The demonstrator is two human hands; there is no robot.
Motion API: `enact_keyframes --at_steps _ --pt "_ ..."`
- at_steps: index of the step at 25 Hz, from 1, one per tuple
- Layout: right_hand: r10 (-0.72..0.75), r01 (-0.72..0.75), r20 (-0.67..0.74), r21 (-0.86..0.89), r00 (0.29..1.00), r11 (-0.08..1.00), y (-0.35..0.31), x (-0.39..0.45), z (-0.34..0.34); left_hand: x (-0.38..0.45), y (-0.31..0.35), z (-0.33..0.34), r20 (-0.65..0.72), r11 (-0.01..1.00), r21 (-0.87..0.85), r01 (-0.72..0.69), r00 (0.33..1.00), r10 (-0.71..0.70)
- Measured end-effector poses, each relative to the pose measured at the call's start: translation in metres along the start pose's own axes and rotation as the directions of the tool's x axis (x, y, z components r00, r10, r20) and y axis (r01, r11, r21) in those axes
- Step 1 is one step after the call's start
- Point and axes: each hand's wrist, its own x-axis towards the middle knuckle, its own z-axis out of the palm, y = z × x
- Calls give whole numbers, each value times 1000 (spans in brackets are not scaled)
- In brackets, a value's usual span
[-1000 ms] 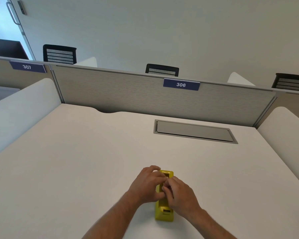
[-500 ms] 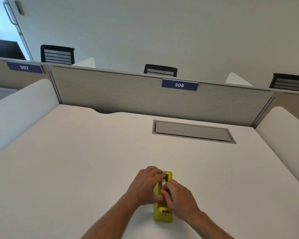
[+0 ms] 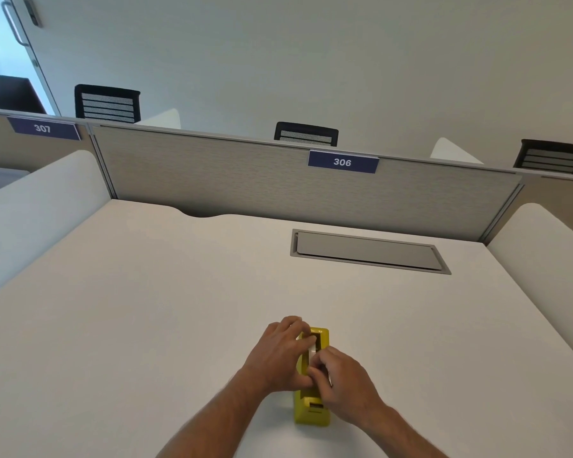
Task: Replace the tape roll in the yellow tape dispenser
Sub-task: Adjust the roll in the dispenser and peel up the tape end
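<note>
The yellow tape dispenser (image 3: 312, 412) stands on the white desk (image 3: 146, 325), lengthwise away from me, cutter end nearest. My left hand (image 3: 278, 355) grips its left side, fingers curled over the top edge. My right hand (image 3: 343, 380) is curled over the middle of the dispenser, fingertips pinching at the tape roll (image 3: 312, 350), of which only a pale sliver shows between the hands. The rest of the roll is hidden by both hands.
A grey cable hatch (image 3: 366, 251) is set into the desk farther back. A grey partition (image 3: 278, 190) with a blue label 306 closes the far edge, and white side panels (image 3: 30, 209) flank the desk. Black chair backs show beyond the partition.
Both hands stay on the dispenser. My right hand's fingers have shifted slightly along the roll; the dispenser has not visibly moved.
</note>
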Motion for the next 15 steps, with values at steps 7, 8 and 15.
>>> enact_keyframes --at_steps 7,8,15 --pt "222 -206 -14 312 975 928 -8 -5 -3 0 1 0 15 1000 -17 6 1000 -6" --pt "264 -240 -19 360 964 902 -10 -5 -2 0 1 0 11 1000 -28 8 1000 -8" --pt "513 -437 -28 485 858 757 -15 -3 3 1 2 -1 20 999 -35 14 1000 -13"
